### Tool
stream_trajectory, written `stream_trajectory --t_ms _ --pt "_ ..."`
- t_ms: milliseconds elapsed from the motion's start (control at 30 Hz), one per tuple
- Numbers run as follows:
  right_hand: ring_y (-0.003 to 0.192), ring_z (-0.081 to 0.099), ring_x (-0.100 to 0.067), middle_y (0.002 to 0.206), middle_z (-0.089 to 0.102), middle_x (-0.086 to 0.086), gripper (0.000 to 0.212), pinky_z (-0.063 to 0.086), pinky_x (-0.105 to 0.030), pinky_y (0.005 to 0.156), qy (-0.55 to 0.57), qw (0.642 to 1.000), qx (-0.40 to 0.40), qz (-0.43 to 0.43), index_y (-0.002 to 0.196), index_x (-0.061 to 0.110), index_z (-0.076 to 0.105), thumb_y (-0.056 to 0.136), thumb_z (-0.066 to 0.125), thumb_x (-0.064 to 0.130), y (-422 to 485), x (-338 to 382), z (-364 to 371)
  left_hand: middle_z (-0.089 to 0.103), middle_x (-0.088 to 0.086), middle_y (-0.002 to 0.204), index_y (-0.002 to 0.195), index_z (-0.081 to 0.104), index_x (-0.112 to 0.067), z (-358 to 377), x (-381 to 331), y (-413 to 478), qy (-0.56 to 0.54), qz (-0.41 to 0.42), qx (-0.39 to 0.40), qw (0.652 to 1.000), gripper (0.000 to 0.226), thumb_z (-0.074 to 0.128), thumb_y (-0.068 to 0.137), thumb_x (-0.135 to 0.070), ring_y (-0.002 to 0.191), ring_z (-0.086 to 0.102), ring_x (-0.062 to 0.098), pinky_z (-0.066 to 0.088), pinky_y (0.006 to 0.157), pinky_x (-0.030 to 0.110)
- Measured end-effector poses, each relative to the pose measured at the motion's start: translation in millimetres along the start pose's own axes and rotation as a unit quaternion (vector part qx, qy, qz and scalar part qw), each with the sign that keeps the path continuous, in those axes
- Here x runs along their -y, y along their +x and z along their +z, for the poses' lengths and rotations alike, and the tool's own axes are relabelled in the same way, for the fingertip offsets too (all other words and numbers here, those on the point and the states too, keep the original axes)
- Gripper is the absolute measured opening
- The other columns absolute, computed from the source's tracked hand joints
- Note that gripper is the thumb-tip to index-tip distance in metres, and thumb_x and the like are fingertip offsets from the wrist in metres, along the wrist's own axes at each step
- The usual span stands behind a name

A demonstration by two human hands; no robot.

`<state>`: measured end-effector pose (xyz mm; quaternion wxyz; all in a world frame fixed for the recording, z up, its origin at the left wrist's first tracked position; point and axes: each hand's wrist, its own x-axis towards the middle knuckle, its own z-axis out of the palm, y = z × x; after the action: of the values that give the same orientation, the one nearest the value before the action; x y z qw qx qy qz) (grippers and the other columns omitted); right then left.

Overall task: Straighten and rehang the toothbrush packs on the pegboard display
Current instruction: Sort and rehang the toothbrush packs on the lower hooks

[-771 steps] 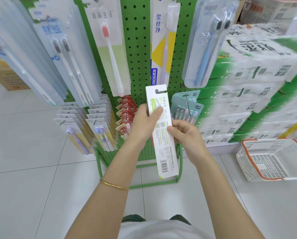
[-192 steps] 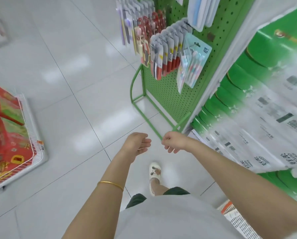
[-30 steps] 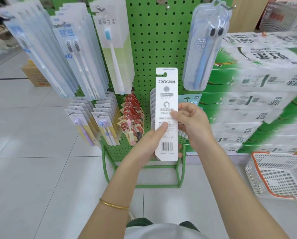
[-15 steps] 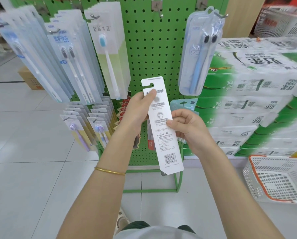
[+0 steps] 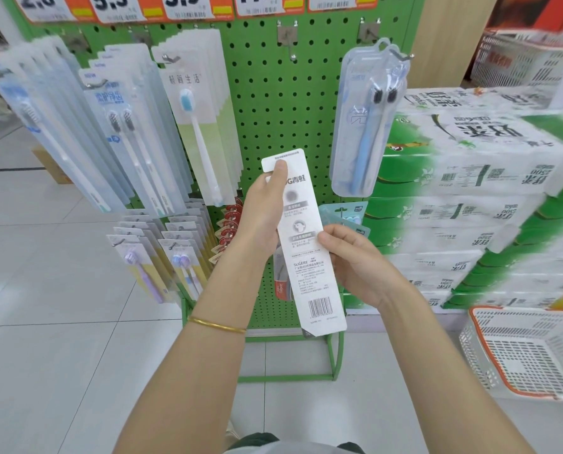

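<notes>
I hold a long white toothbrush pack [image 5: 309, 267] with its printed back and barcode facing me, in front of the green pegboard [image 5: 273, 103]. My left hand [image 5: 260, 214] grips its upper part, the thumb pressed over the hang hole at the top. My right hand [image 5: 352, 263] pinches its right edge at mid height. Above the pack an empty metal hook [image 5: 288, 40] sticks out of the board. To the right a clear blister pack with two brushes [image 5: 365, 122] hangs on its hook. Rows of other packs [image 5: 204, 122] hang at the left.
Small packs [image 5: 162, 253] and red packs [image 5: 229, 224] hang low on the board. Stacked tissue bales [image 5: 476, 191] stand at the right, and a white basket with an orange rim [image 5: 528, 352] sits on the tiled floor. Price tags [image 5: 188, 6] line the top.
The pack has risen higher in front of the board and my left thumb has slid up to its top edge. The view has tilted upward, showing the price tags.
</notes>
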<state>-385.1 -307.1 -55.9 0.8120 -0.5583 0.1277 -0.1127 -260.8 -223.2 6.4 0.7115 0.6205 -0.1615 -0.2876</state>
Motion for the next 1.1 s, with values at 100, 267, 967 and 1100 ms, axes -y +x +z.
stream_trajectory --t_ms 100,267,967,1100 --pt "0.108 0.060 -0.032 0.118 0.063 -0.017 0.067 0.048 -0.048 0.095 0.037 0.994 0.092 0.047 0.118 0.008 0.061 0.070 0.077 0.051 3.7 -2.3 1.0 0.062 -0.003 0.067 0.095 0.053 -0.015 6.0 -10.3 -0.3 -0.028 0.004 0.024 0.999 0.034 0.041 0.099 -0.046 0.054 0.061 0.012 0.052 0.060 0.029" --pt "0.100 0.059 -0.034 0.103 0.063 -0.015 0.075 0.045 -0.049 0.092 0.092 0.983 0.160 0.016 0.119 0.003 0.054 0.066 0.080 0.050 10.0 7.4 9.6 0.070 0.004 0.074 0.112 0.054 -0.005 14.1 -28.1 -4.9 -0.013 0.067 0.079 0.995 0.048 0.030 0.101 -0.045 0.067 0.068 0.019 0.053 0.059 0.026" --pt "0.073 0.052 -0.017 0.087 0.051 0.003 0.055 0.040 -0.033 0.058 -0.397 0.827 -0.351 -0.190 0.099 0.016 0.040 0.072 0.072 0.052 45.0 65.3 67.5 0.032 -0.009 0.063 0.067 0.035 -0.018 5.4 -46.6 -1.5 0.144 0.250 0.006 0.957 0.034 0.044 0.100 -0.015 0.049 0.031 -0.001 0.027 0.047 0.012" --pt "0.072 0.052 -0.017 0.084 0.048 0.004 0.055 0.044 -0.037 0.062 -0.397 0.826 -0.350 -0.193 0.098 0.016 0.039 0.072 0.072 0.051 52.1 63.9 67.1 0.031 -0.008 0.062 0.066 0.033 -0.018 2.4 -46.4 5.4 0.159 0.245 0.003 0.956 0.036 0.043 0.100 -0.014 0.047 0.031 -0.001 0.027 0.046 0.012"
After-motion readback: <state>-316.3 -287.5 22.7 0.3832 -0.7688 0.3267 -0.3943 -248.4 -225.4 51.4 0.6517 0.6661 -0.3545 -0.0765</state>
